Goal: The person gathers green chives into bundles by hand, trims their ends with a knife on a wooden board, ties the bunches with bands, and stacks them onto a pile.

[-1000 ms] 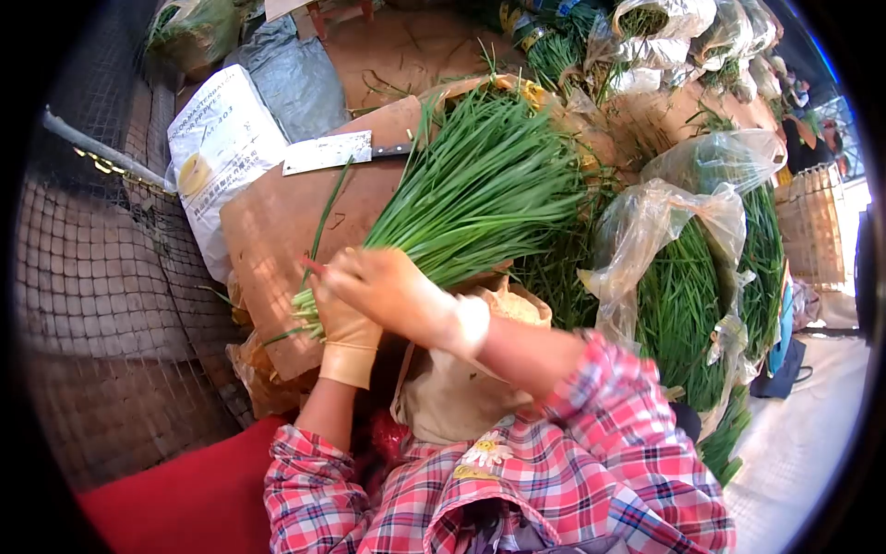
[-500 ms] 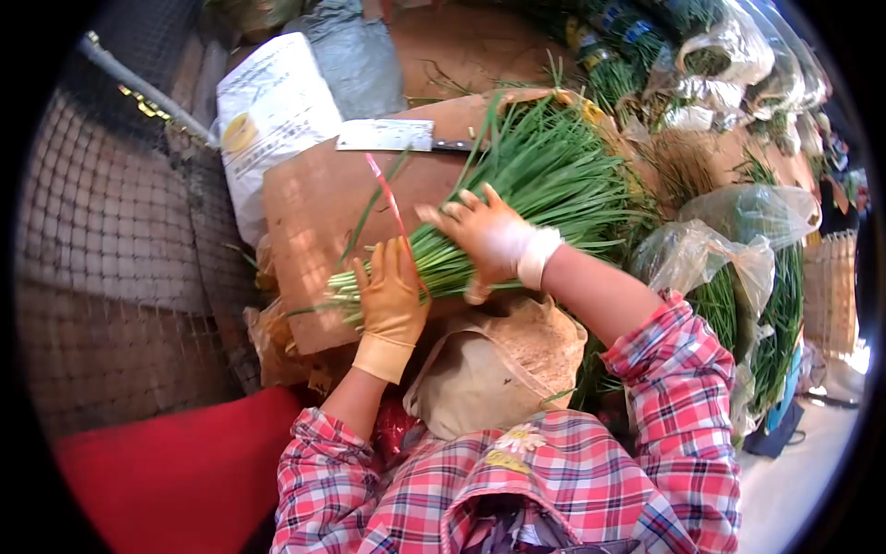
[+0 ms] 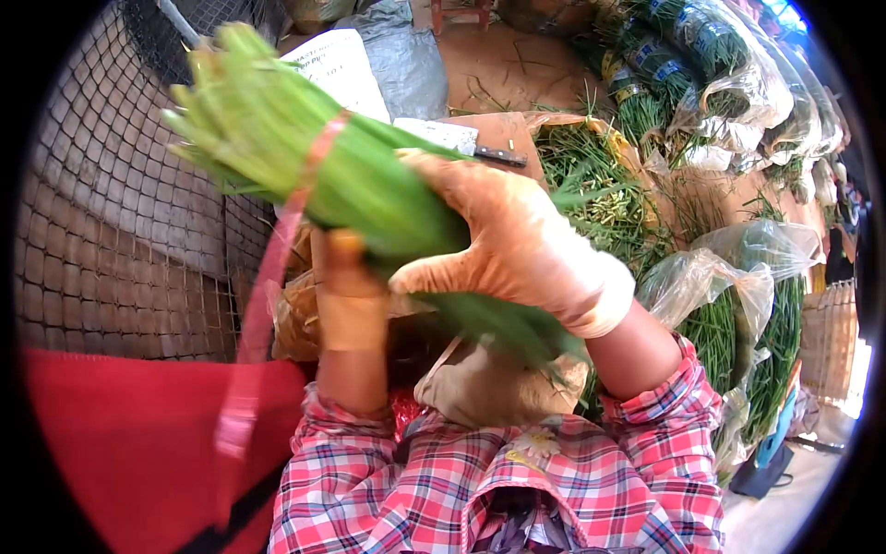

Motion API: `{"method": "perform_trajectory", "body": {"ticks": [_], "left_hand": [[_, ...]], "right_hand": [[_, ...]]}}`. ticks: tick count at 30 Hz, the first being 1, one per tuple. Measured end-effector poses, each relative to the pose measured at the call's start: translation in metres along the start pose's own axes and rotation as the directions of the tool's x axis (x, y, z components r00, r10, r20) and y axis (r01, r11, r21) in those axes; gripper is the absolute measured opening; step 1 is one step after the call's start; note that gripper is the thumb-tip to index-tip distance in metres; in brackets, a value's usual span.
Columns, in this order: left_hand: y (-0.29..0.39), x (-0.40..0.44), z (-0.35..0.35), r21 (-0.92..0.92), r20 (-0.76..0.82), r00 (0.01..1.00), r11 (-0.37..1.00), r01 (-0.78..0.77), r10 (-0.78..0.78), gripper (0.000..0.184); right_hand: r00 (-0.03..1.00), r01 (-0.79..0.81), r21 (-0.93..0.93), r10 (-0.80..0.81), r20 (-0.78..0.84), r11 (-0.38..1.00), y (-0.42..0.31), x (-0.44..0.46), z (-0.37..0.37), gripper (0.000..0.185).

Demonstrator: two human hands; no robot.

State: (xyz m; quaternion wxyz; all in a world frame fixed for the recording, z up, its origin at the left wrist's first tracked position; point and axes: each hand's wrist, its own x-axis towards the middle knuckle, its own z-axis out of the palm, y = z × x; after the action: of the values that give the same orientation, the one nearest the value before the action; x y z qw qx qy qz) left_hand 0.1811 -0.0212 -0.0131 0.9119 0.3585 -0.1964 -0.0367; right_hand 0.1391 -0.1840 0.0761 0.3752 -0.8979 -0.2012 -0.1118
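A thick bunch of green chives (image 3: 388, 198) is raised off the board and tilted, its pale cut ends at the upper left close to the camera. Around it runs a pink-red ribbon tie (image 3: 323, 148), whose long tail hangs down to the lower left. My gloved right hand (image 3: 517, 235) grips the leafy part, thumb below and fingers over the top. Under the bunch is my gloved left hand (image 3: 349, 286), smeared by motion, its fingers mostly hidden. Behind the bunch, a cleaver (image 3: 501, 155) lies on the brown board (image 3: 512, 129).
Loose green leaves (image 3: 600, 198) lie on plastic beyond the board. Plastic-wrapped green bundles (image 3: 711, 42) are stacked at the upper right, and bagged greens (image 3: 784, 305) stand at right. Black netting (image 3: 120, 231) and red fabric (image 3: 120, 434) are at left, near a white sack (image 3: 341, 69).
The bunch has come up off the board toward the camera, with its cut ends swung to the upper left. My right hand has closed around it; my left hand has moved beneath it.
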Motion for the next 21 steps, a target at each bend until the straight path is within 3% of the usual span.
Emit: {"method": "perform_trajectory", "body": {"ticks": [1, 2, 3, 4, 5, 6, 7, 8, 9, 10, 11, 12, 14, 16, 17, 18, 19, 20, 21], "left_hand": [[0.025, 0.014, -0.003, 0.031, 0.006, 0.998, 0.998, -0.059, 0.059, 0.080], [0.053, 0.015, -0.010, 0.125, 0.001, 0.997, 0.989, -0.082, 0.083, 0.081], [0.083, 0.014, -0.022, 0.241, -0.014, 0.995, 0.966, -0.091, 0.097, 0.081], [0.113, 0.008, -0.037, 0.374, -0.042, 0.994, 0.924, -0.074, 0.097, 0.082], [0.143, -0.003, -0.054, 0.512, -0.080, 0.993, 0.858, -0.034, 0.087, 0.082], [0.173, -0.018, -0.072, 0.642, -0.129, 0.989, 0.766, 0.033, 0.066, 0.082], [0.201, -0.035, -0.089, 0.740, -0.189, 0.981, 0.663, 0.115, 0.040, 0.083], [0.224, -0.051, -0.105, 0.804, -0.250, 0.968, 0.560, 0.199, 0.015, 0.083], [0.242, -0.066, -0.118, 0.839, -0.306, 0.952, 0.470, 0.275, -0.010, 0.084], [0.257, -0.079, -0.129, 0.853, -0.357, 0.934, 0.396, 0.340, -0.033, 0.084], [0.268, -0.087, -0.137, 0.861, -0.388, 0.920, 0.334, 0.383, -0.055, 0.084], [0.274, -0.092, -0.144, 0.865, -0.408, 0.910, 0.287, 0.411, -0.072, 0.085], [0.275, -0.092, -0.153, 0.878, -0.410, 0.904, 0.216, 0.428, -0.122, 0.086], [0.260, -0.079, -0.158, 0.905, -0.354, 0.917, 0.180, 0.386, -0.185, 0.086], [0.247, -0.070, -0.156, 0.918, -0.322, 0.918, 0.160, 0.363, -0.232, 0.087], [0.234, -0.059, -0.151, 0.931, -0.290, 0.915, 0.139, 0.338, -0.279, 0.087], [0.217, -0.047, -0.135, 0.926, -0.317, 0.881, 0.088, 0.368, -0.351, 0.089], [0.203, -0.047, -0.134, 0.925, -0.312, 0.881, 0.098, 0.367, -0.356, 0.089], [0.188, -0.048, -0.136, 0.920, -0.324, 0.898, 0.123, 0.373, -0.298, 0.089]], "right_hand": [[0.993, -0.078, 0.354, 0.042, 0.108, 0.932, 0.000, 0.010, -0.009, 0.057], [0.974, -0.180, 0.650, 0.044, 0.220, 0.739, 0.007, 0.023, -0.017, 0.049], [0.888, -0.456, 0.591, 0.387, 0.249, 0.666, 0.017, 0.034, -0.021, 0.036], [0.948, -0.266, 0.535, 0.318, -0.005, 0.802, 0.070, 0.043, 0.008, 0.037], [0.954, -0.244, 0.408, 0.293, -0.062, 0.880, 0.102, 0.049, 0.030, 0.044], [0.981, -0.190, 0.023, 0.191, -0.025, 0.982, 0.129, 0.051, 0.055, 0.060], [0.980, -0.151, -0.115, 0.164, 0.117, 0.982, 0.155, 0.057, 0.092, 0.079], [0.930, -0.248, -0.213, 0.294, 0.221, 0.945, 0.155, 0.064, 0.119, 0.093], [0.873, -0.315, -0.240, 0.380, 0.306, 0.918, 0.143, 0.067, 0.136, 0.101], [0.839, -0.275, -0.294, 0.378, 0.392, 0.915, 0.132, 0.065, 0.157, 0.102], [0.800, -0.168, -0.352, 0.336, 0.497, 0.921, 0.127, 0.058, 0.183, 0.096], [0.763, 0.128, -0.494, 0.233, 0.602, 0.860, 0.134, 0.040, 0.220, 0.100], [0.870, 0.277, -0.330, -0.090, 0.485, 0.902, 0.148, -0.003, 0.205, 0.066], [0.851, 0.107, -0.356, 0.100, 0.516, 0.928, 0.181, -0.006, 0.154, 0.024], [0.978, -0.055, -0.428, 0.134, 0.157, 0.902, 0.226, -0.033, 0.139, 0.021], [0.889, -0.376, -0.498, 0.456, 0.044, 0.781, 0.227, -0.046, 0.087, 0.023], [0.782, -0.528, -0.548, 0.622, -0.018, 0.648, 0.259, -0.077, 0.056, 0.020], [0.642, -0.645, -0.594, 0.763, -0.079, 0.481, 0.291, -0.108, 0.026, 0.019], [0.551, -0.585, -0.740, 0.833, -0.060, 0.333, 0.284, -0.108, 0.004, 0.022]]}}
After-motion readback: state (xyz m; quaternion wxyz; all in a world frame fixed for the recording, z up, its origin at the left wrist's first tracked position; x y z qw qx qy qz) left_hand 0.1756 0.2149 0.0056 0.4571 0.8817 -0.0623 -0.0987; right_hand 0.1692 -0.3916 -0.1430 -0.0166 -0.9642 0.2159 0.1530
